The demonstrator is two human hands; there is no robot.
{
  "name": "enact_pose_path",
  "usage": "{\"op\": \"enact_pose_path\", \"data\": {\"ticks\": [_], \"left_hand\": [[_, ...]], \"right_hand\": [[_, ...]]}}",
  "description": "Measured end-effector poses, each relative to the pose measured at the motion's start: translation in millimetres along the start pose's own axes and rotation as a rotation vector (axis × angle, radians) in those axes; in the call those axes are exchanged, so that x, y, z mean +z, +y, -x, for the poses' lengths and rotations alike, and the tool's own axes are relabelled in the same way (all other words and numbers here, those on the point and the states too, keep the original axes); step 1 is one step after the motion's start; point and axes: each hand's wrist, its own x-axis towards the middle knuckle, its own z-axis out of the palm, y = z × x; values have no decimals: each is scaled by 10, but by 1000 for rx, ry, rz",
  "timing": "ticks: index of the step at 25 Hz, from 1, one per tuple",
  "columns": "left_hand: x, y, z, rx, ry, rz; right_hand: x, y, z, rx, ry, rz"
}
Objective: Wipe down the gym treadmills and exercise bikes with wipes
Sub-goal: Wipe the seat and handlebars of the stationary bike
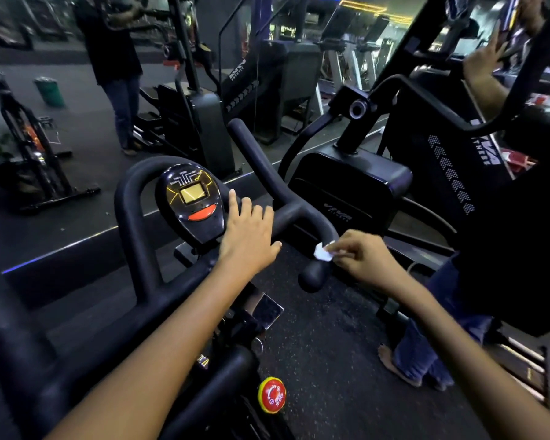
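**Desk:** What sits nearest the lens?

**Photographer:** A red stop knob [271, 394] low on the exercise bike [185, 300], with 2 bare forearms reaching up and away from it.

**Desk:** And the hands?

**Photographer:** The left hand [246, 231] lies on the handlebar [286, 214] just beside the console [193, 202], fingers loosely bent over the bar and the index finger straight, holding nothing. The right hand [358, 256] pinches a small white wipe [323, 251], pressed to the right grip just above its rounded end [311, 276].

**Desk:** Which way does the bar run from the wipe?

**Photographer:** The grip's long axis runs from that rounded end, nearest the person, up and forward, bending left toward the centre where the left hand rests. The right hand is plainly the nearer 1 for this grip. I'd judge the stroke follows that line; there's open floor [331, 344] right of the grip, but the left hand blocks the centre.

**Desk:** Beyond the bike?

**Photographer:** A black machine [350, 185] close behind the bar, another person's foot [394, 365] to the right, a standing figure [115, 58] and a green bin [49, 90] far left, treadmills [346, 58] at the back.
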Motion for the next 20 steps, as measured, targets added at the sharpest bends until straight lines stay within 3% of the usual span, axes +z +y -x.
{"op": "enact_pose_path", "data": {"ticks": [2,7,13,17,20], "left_hand": [[-3,0,-1,3,5,3],[-7,-5,5,11,-1,-19],[10,0,-8,8,-7,-50],[11,-8,-5,6,1,-62],[5,11,-3,6,3,-73]], "right_hand": [[50,-65,161,-3,10,-61],[152,133,49,219,319,-158],[615,-311,702,179,534,-500],[585,-171,395,480,668,-815],[707,-352,581,479,713,-840]]}}
